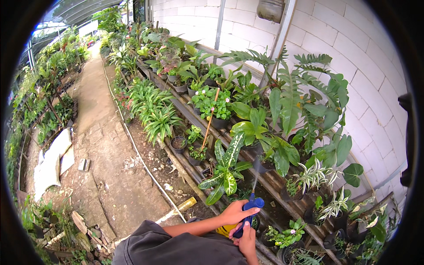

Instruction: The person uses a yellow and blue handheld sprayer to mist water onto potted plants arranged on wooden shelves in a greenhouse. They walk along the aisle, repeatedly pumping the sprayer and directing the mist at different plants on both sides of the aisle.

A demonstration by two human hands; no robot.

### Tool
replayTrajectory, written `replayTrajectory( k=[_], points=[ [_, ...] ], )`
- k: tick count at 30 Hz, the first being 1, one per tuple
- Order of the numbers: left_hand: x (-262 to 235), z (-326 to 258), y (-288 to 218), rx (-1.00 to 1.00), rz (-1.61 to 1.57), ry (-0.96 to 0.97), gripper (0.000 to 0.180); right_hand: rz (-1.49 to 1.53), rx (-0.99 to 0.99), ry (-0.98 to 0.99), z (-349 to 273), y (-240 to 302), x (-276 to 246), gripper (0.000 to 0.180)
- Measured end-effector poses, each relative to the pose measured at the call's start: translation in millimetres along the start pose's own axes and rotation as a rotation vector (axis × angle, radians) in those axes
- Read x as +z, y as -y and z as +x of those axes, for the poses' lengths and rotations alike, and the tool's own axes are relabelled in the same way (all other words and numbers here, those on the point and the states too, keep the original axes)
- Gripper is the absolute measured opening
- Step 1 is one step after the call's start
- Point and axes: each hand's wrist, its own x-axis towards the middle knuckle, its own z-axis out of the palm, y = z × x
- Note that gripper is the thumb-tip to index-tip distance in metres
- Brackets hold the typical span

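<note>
A blue pump sprayer [253, 204] is held in front of me, its nozzle pointing away over the plant rack. A fine stream of mist leaves its tip toward the pots beyond. My left hand [235, 213] is closed around its upper part. Lower down, my right hand [247, 241] grips the blue handle. Part of a yellow body [226, 230], which looks like the sprayer's tank, shows behind my left wrist. Just left of the nozzle stands a potted plant with white-mottled leaves [228, 170]. Broad-leaved green plants [254, 126] rise beyond the spray.
The tiered rack [271, 183] of potted plants runs along a white block wall [360, 66]. Left of it lies a dirt path [95, 101] with a pale hose [143, 165] along its edge. White sacks [54, 161] and a small block [84, 164] lie there. A jug [270, 9] hangs above.
</note>
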Motion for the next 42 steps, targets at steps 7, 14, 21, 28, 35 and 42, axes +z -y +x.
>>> replayTrajectory(
  k=[7,14,21,28,35,42],
  points=[
    [-0.1,-7.2,-5.8,-0.096,0.049,0.181,0.075,0.07,-0.067,-0.079,-11.2,-7.7,-0.6,0.051],
    [-4.7,-34.0,-2.9,0.203,0.567,-0.024,0.082,0.16,-0.005,-0.208,-6.5,-25.7,-10.1,0.047],
    [-23.1,-65.2,-8.4,-0.213,0.199,0.541,0.068,-0.029,-0.072,-0.25,-4.8,-59.1,-19.3,0.046],
    [-6.2,-69.5,16.1,-0.111,0.234,0.639,0.072,0.083,-0.051,-0.288,-13.5,-53.5,-34.8,0.045],
    [3.6,-76.3,7.0,-0.272,0.023,0.545,0.072,0.036,-0.126,-0.146,-25.6,-66.5,-11.3,0.041],
    [19.5,-90.5,25.5,-0.47,0.074,0.228,0.057,-0.576,-0.255,0.004,-52.8,-42.8,-11.7,0.047]
  ],
)
